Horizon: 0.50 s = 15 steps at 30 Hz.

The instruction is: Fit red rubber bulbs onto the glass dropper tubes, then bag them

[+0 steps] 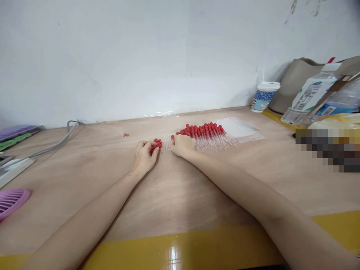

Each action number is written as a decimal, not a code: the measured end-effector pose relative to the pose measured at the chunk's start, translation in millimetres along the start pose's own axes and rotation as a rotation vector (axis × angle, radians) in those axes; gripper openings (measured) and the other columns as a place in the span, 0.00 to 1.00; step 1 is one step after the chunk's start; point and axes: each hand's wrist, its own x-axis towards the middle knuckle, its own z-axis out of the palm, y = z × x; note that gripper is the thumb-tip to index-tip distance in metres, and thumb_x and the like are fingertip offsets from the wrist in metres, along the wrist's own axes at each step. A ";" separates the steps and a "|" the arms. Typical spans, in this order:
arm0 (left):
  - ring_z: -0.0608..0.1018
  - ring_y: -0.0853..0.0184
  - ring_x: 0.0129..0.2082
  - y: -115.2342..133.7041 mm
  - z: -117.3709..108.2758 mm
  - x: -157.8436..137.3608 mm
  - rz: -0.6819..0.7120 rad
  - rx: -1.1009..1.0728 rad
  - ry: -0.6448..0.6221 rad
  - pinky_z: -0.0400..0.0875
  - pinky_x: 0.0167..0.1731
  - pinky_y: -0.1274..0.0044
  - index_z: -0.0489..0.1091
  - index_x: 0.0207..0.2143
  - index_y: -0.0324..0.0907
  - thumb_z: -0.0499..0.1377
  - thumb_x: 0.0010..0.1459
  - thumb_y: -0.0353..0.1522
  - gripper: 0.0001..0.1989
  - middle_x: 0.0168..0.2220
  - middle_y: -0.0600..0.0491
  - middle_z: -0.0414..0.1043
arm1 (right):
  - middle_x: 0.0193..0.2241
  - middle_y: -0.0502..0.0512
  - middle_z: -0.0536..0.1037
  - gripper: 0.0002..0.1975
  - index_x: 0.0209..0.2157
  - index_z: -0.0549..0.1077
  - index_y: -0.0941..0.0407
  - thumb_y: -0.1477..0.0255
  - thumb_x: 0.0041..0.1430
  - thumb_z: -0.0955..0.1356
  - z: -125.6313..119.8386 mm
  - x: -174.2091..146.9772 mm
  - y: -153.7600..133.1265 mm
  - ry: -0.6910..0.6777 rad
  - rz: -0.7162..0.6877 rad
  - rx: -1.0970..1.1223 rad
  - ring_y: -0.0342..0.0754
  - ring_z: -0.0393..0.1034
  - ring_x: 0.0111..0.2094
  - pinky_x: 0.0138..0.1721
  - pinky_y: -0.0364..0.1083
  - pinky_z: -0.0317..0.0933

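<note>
My left hand is curled around several red rubber bulbs on the tabletop. Just to its right lies a row of thin clear tubes. My right hand is closed beside that row, and a single red bulb shows at its fingertips; the fingers hide most of what they grip. Beyond the right hand lies a pile of red-capped droppers, bulbs toward the wall and clear stems toward me. A clear plastic bag lies flat by the pile.
A paper cup, a tilted plastic bottle and a grey-beige bag stand at the back right. A grey cable runs along the left, near a pink slatted object. Yellow tape covers the front edge.
</note>
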 end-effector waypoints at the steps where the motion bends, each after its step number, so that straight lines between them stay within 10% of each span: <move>1: 0.69 0.63 0.37 0.1 0.4 0.7 -0.003 0.005 0.003 0.66 0.40 0.71 0.71 0.35 0.41 0.56 0.51 0.35 0.10 0.34 0.50 0.63 | 0.32 0.60 0.76 0.11 0.34 0.74 0.57 0.70 0.50 0.63 -2.0 -3.8 1.6 -0.002 -0.008 0.001 0.52 0.70 0.35 0.32 0.46 0.59; 15: 0.69 0.63 0.38 20.2 -4.5 -5.7 0.084 -0.071 0.052 0.65 0.40 0.71 0.71 0.33 0.41 0.55 0.53 0.35 0.08 0.33 0.50 0.66 | 0.24 0.48 0.74 0.05 0.28 0.72 0.52 0.68 0.47 0.66 -38.1 -76.8 82.1 -0.027 -0.144 0.091 0.44 0.65 0.27 0.25 0.42 0.49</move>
